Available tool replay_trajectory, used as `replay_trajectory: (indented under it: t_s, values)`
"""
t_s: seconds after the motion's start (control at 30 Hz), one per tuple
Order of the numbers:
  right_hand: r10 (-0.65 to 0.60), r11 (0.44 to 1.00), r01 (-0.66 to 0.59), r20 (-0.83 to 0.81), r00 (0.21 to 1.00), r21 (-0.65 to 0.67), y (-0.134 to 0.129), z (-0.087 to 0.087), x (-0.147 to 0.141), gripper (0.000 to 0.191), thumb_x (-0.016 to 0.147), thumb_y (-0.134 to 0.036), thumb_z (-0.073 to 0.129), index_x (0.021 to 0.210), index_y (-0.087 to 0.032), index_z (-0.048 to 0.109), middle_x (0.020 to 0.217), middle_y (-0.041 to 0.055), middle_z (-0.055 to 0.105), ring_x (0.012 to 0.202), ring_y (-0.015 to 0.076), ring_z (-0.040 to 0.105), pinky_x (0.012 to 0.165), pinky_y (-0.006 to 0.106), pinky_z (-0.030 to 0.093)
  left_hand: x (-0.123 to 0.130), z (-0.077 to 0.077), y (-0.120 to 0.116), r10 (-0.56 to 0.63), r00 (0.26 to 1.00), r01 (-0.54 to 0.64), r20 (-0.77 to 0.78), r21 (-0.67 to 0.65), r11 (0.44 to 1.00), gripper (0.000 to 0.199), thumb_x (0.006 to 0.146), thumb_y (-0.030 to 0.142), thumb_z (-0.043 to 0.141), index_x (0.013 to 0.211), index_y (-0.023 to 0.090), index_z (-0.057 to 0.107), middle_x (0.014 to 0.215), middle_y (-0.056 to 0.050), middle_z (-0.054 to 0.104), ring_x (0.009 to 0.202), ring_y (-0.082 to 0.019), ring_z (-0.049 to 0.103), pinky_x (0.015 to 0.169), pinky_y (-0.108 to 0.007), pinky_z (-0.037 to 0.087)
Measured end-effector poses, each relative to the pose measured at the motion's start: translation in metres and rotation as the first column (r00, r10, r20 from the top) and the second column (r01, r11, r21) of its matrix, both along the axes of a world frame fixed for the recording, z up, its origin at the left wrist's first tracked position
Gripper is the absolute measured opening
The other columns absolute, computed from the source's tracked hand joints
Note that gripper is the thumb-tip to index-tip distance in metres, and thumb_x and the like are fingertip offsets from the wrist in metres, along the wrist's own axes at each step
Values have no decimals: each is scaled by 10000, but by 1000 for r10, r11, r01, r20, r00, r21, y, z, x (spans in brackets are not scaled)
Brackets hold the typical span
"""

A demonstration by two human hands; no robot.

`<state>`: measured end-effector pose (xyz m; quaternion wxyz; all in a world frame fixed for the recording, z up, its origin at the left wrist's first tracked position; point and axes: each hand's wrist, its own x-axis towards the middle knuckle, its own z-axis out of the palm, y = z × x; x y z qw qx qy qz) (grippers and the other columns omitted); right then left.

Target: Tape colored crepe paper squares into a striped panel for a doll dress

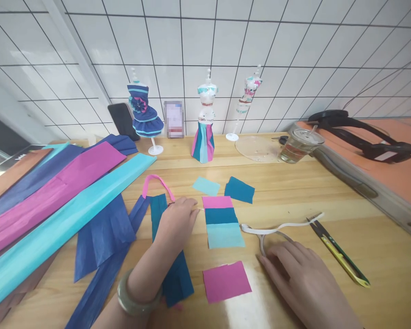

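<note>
Pink, dark teal and pale blue bands make up a small striped panel (224, 216), lying flat on the wooden surface (284, 194) between a person's two hands, closer to the left. The left hand (178, 219), a pale bangle (133, 297) at its wrist, has its fingers bunched narrow around a thin pale sliver (200, 209) that points toward the panel's left edge; what it is cannot be told. The right hand (296, 269) rests half-curled, a modest gap between thumb and fingers, beside a white strip (277, 228); whether it pinches the strip cannot be told

Loose pieces in pale blue (206, 186), dark teal (239, 190) and magenta (227, 282) lie around the panel, with yellow-handled snips (340, 253) to the right and a small dress form (207, 93) in a striped skirt (202, 145) standing behind

Judging by its look, the panel should be very light, soft and limp, like crepe paper or thin cloth, inclined to crease or slide and perhaps weak along the joins; a gentle pinch at an outer corner, clear of the joins, would suit it. The strip looks light and springy, best taken near an end
</note>
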<state>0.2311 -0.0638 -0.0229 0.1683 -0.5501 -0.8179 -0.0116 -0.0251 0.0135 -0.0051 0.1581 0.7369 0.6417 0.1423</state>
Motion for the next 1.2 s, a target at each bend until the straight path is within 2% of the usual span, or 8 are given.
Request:
replay_trajectory:
  t_s: [0.1,0.3,0.47,0.57,0.8,0.9,1.03,1.2]
  values:
    - [33,999,-34,5,999,32,1,-1,0,295,928,-309,366,734,-200,560,699,48,584,686,219,553,661,366,374,6,0,-2,-62,998,61,17,56,997,178,880,230,459,963,183,610,941,-65,630,868,-197,580,773,-322,426]
    - [-30,997,25,66,997,68,9,1,4,303,933,-293,349,747,-192,566,666,46,605,630,203,560,633,351,369,18,-3,-9,-333,943,330,17,104,938,122,855,263,541,889,197,638,875,-27,618,888,-194,557,742,-302,431]
    - [-52,995,40,126,991,92,19,3,9,294,929,-322,371,772,-187,580,679,56,618,637,196,574,613,330,385,19,-5,-11,-404,915,404,-19,94,910,163,873,259,515,846,198,664,841,-27,607,860,-193,534,727,-307,418]
    - [-47,995,38,96,994,97,23,5,10,283,919,-338,400,739,-194,564,697,60,612,646,198,572,608,326,403,21,-5,-12,-451,892,452,-33,108,886,189,882,256,499,861,200,678,839,-36,594,854,-192,516,735,-310,417]
    - [92,992,-91,-12,996,85,30,12,1,180,883,-321,495,924,-172,588,919,100,591,869,239,550,746,393,443,27,-2,-15,-499,856,509,-136,46,860,208,891,225,462,817,194,653,828,-38,567,829,-190,489,756,-324,420]
    - [131,991,-131,-20,991,17,37,11,-2,174,895,-310,487,892,-186,610,939,94,576,892,230,534,773,402,436,28,-4,-16,-499,853,510,-150,37,860,198,894,228,454,873,196,649,865,-47,556,843,-196,484,758,-330,423]
    - [138,990,-138,-43,989,3,44,9,-2,190,911,-282,464,870,-185,622,933,89,583,871,211,529,769,394,438,30,-6,-18,-506,853,515,-128,45,856,208,898,273,457,985,213,637,906,-54,540,865,-207,478,766,-349,422]
    - [104,995,-104,16,994,3,49,14,0,193,903,-275,466,821,-184,615,901,83,605,859,220,533,737,384,426,32,-6,-19,-502,850,513,-156,39,857,213,904,280,439,914,198,635,890,-57,521,843,-209,472,737,-351,426]
